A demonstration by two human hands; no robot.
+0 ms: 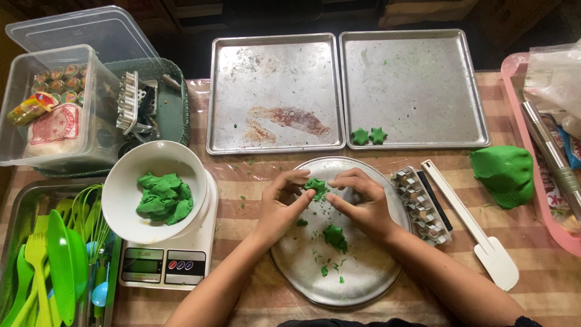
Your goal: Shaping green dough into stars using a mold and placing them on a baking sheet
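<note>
My left hand [279, 203] and my right hand [363, 203] meet over a round metal plate [363, 278], both pinching one small piece of green dough [315, 187] between the fingertips. A second green dough piece [334, 237] lies on the plate below the hands, amid green crumbs. Two green dough stars [369, 135] rest on the near edge of the right baking tray [417, 85]. A large lump of green dough [503, 174] sits at the right.
A white bowl of green dough pieces [163, 197] stands on a kitchen scale [166, 266]. The left baking tray [272, 91] is stained. A metal cutter block [420, 206] and white scraper [478, 233] lie right of the plate. Plastic boxes, green cutlery and a pink tray line the sides.
</note>
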